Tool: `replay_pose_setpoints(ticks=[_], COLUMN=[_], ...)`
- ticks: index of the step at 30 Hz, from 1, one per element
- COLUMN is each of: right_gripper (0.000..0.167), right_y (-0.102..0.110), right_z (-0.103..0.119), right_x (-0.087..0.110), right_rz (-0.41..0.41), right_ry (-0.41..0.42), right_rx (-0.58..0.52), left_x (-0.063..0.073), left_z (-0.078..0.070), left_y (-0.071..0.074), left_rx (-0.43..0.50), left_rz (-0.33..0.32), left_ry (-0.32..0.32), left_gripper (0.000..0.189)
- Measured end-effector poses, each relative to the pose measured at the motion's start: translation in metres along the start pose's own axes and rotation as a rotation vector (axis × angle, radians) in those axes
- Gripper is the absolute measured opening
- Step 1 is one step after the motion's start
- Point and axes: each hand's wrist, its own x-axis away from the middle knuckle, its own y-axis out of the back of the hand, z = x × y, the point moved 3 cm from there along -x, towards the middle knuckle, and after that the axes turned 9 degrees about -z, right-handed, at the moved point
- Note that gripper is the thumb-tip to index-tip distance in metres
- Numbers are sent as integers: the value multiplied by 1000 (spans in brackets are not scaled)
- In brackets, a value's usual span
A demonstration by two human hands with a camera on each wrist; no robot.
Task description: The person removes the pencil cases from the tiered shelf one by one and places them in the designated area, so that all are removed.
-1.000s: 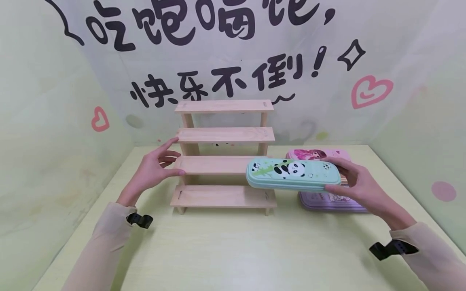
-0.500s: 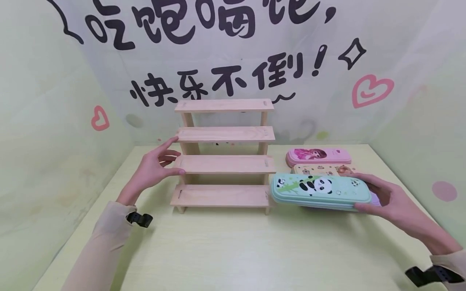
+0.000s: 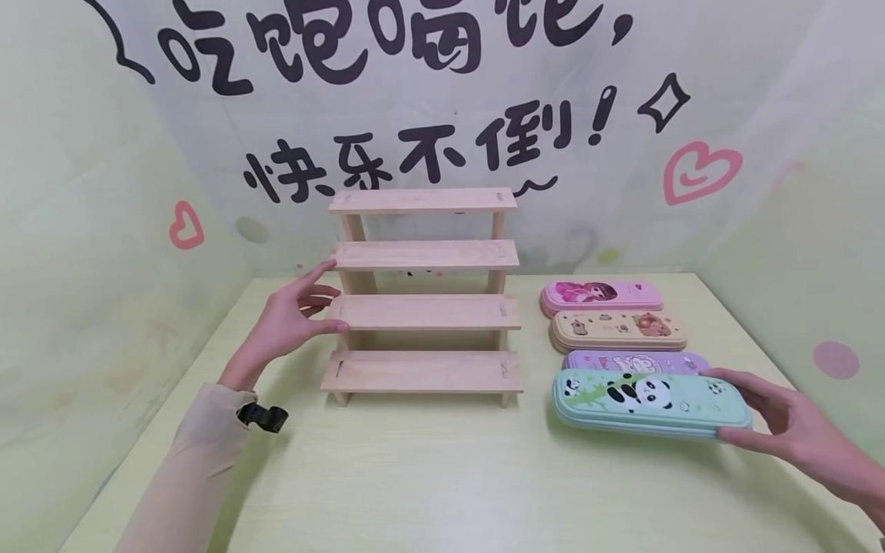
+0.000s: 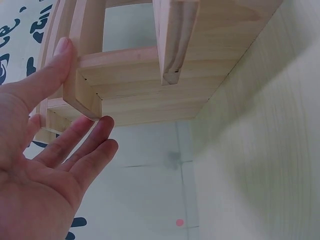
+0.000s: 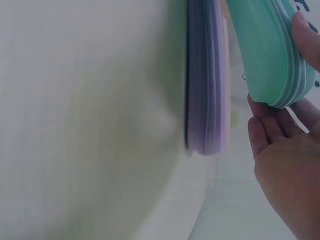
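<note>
My right hand (image 3: 802, 430) grips the right end of a mint-green zip pencil case (image 3: 653, 403) printed with a panda, thumb on the near side and fingers behind. The right wrist view shows this pencil case (image 5: 267, 55) held above the table, with a purple pencil case (image 5: 205, 90) lower down. At the left end of a four-tier wooden display shelf (image 3: 423, 311), my left hand (image 3: 286, 315) holds a board between thumb and fingers, its index fingertip touching the tier above. Up close, the left wrist view has the hand (image 4: 55, 165) around that board's end (image 4: 82, 97).
Behind the mint case, a purple (image 3: 632, 361), a cream (image 3: 618, 330) and a pink pencil case (image 3: 601, 296) lie in a row on the pale table (image 3: 415, 476). Printed walls (image 3: 588, 230) enclose the back and both sides.
My right hand has carried the mint pencil case from in front of the shelf's right side rightward, toward me and lower, uncovering the other cases. My left hand stays at the shelf.
</note>
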Motion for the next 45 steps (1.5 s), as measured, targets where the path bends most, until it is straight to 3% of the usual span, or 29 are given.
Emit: replay_pose_setpoints(ticks=[11, 18, 25, 45], right_gripper=[72, 73, 75, 76], right_y=[8, 15, 19, 22], right_z=[-24, -40, -45, -56], right_x=[21, 28, 25, 19], right_rz=[4, 52, 76, 38], right_ry=[-86, -75, -64, -60], right_rx=[76, 66, 94, 222], left_x=[-1, -1, -2, 0], left_z=[1, 1, 1, 0], left_y=[0, 0, 0, 1], left_rx=[13, -3, 3, -2], left_rz=[-1, 3, -3, -2], left_ry=[-6, 1, -14, -12], left_gripper=[107, 107, 107, 107])
